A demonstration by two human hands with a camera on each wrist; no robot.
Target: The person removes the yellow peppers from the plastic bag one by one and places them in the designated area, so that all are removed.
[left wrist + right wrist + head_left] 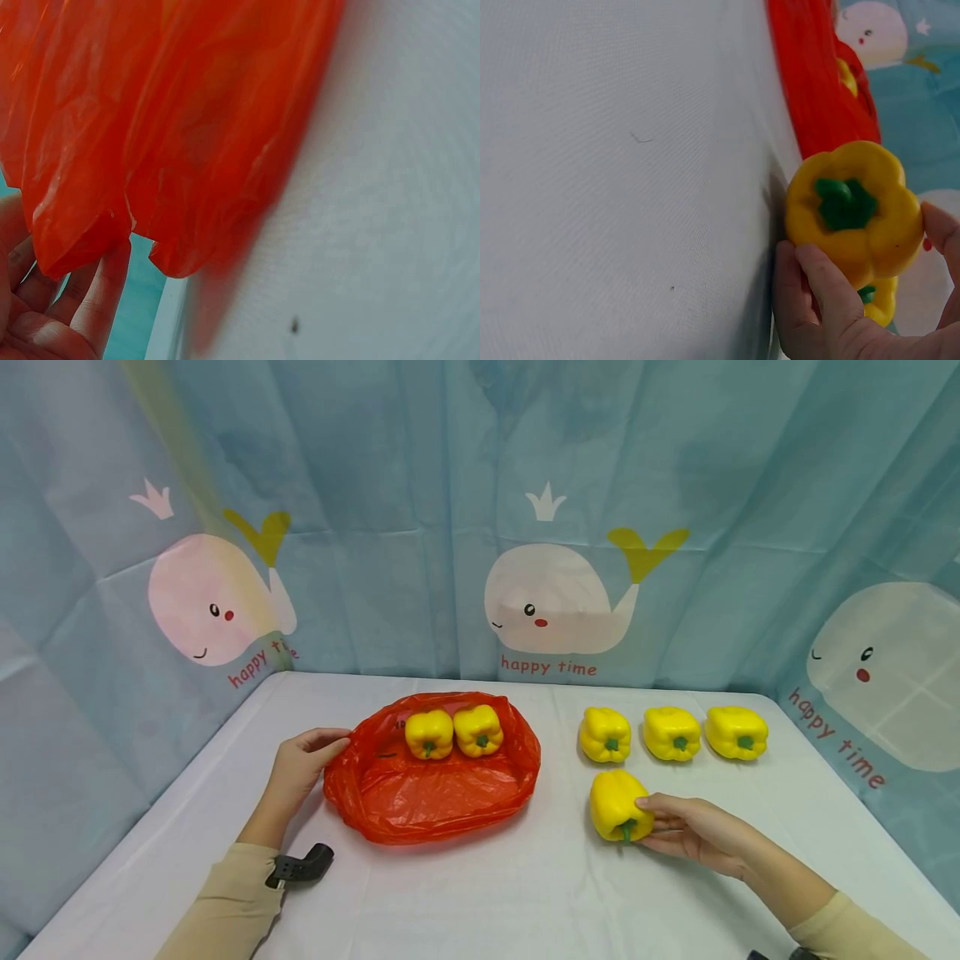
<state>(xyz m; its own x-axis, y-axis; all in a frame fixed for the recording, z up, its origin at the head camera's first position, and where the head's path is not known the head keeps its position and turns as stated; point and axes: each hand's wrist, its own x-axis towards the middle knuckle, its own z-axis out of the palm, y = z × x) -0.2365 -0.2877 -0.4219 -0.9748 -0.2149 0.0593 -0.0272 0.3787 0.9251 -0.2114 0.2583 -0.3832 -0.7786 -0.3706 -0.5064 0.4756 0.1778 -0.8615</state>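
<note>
A red plastic bag (442,797) lies spread on the table with its mouth wide and its rim rolled back. Two yellow bell peppers, one on the left (429,734) and one on the right (477,730), sit inside toward its back. At the bag's left rim, my left hand (303,768) pinches the plastic; the left wrist view shows its fingers (105,296) against the red film. My right hand (697,831) grips another yellow bell pepper (855,217) between thumb and fingers, to the right of the bag, its green stem toward me.
Behind the held pepper, three more yellow bell peppers stand in a row: left (604,735), middle (672,733) and right (737,732). A white cloth covers the table (480,902). Blue curtains (375,602) with whale prints hang behind and at both sides.
</note>
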